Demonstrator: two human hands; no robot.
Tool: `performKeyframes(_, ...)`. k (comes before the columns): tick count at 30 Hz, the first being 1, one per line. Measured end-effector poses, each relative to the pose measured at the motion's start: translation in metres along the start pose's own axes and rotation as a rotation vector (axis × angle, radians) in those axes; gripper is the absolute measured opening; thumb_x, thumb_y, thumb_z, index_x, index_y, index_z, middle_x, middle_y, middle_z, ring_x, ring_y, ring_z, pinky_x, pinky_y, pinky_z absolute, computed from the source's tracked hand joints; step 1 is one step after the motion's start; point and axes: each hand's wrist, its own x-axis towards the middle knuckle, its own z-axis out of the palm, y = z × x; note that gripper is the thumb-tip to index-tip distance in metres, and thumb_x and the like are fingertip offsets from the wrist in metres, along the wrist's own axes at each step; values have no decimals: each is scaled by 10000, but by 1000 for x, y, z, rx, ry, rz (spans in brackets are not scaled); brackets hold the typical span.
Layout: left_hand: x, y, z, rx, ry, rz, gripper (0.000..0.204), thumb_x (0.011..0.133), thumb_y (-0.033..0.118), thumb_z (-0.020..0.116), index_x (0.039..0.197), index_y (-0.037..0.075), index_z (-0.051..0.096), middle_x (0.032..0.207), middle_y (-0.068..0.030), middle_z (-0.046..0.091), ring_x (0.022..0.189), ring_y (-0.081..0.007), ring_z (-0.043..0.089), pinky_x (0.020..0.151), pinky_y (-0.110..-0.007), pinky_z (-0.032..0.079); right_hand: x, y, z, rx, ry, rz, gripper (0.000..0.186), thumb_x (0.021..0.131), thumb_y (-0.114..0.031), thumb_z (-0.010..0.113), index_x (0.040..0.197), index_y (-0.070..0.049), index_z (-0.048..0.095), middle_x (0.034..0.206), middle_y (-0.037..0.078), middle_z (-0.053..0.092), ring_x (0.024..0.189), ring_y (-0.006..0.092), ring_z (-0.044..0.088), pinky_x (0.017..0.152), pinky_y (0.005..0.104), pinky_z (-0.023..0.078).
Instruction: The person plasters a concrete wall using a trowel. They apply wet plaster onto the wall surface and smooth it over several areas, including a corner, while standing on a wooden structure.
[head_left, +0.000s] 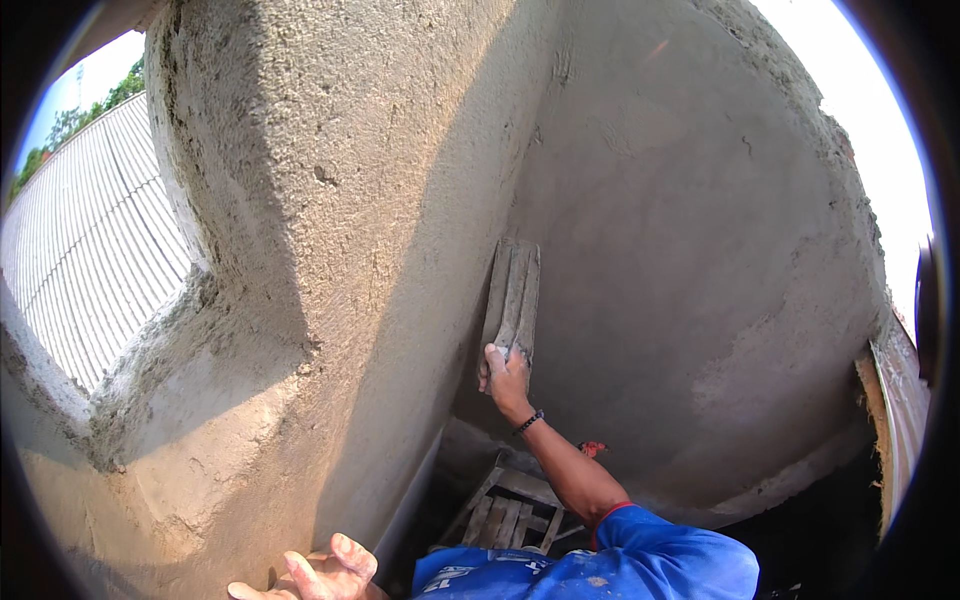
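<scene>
A long, narrow plastering float [514, 290], grey with mortar, is in my right hand [508, 378]. My fingers are closed round its handle. It stands nearly upright against the smooth grey plastered wall [680, 250], close to the inner corner; whether its whole face touches cannot be told. At the lower edge, my left hand [318, 577] is open, with dusty fingers bent and apart. Right beside it is the rough, sunlit wall [330, 200] on the left; contact with that wall is unclear.
A window opening with a rough mortar sill [160, 360] is at left, with a corrugated roof [95, 235] beyond. Below stands a slatted wooden frame [510, 515], near a small red thing [592, 449]. A board [893, 400] rises at the right edge.
</scene>
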Motion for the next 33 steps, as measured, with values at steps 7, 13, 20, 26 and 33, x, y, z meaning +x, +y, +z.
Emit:
performKeyframes(7,3,-2,2,11,-6,20,469,995,415,511,1324,81,528,1502,-356,287,1477,-491,98,1119,-696,99,0,-164,-4,82,5,-355,226,989,-247,512,887,-53,458,662,63,524,498,155,543,437,304,478)
performKeyframes(13,5,1,-2,32,-13,12,460,993,420,516,1299,78,548,1500,-342,305,1480,-480,105,1116,-695,99,62,-369,3,97,-3,-556,234,976,-256,541,881,-45,502,683,38,532,506,113,543,414,290,494)
performKeyframes(20,5,3,1,46,17,-9,448,991,416,522,1244,50,582,1496,-338,315,1480,-470,123,1119,-688,109,86,-336,24,79,12,-350,222,978,-275,544,902,-69,508,694,34,530,489,108,518,403,289,472)
performKeyframes(26,-1,2,-3,60,-14,-18,458,993,415,513,1260,47,567,1490,-340,323,1479,-469,124,1119,-685,117,65,-164,22,73,32,-178,236,975,-258,525,855,-65,464,635,43,504,444,145,506,380,319,435)
performKeyframes(33,1,4,0,42,-4,-23,448,993,415,514,1265,61,560,1497,-338,312,1480,-470,114,1121,-684,115,-11,3,1,-23,21,10,231,999,-242,528,868,-61,467,638,38,527,480,134,528,429,294,455)
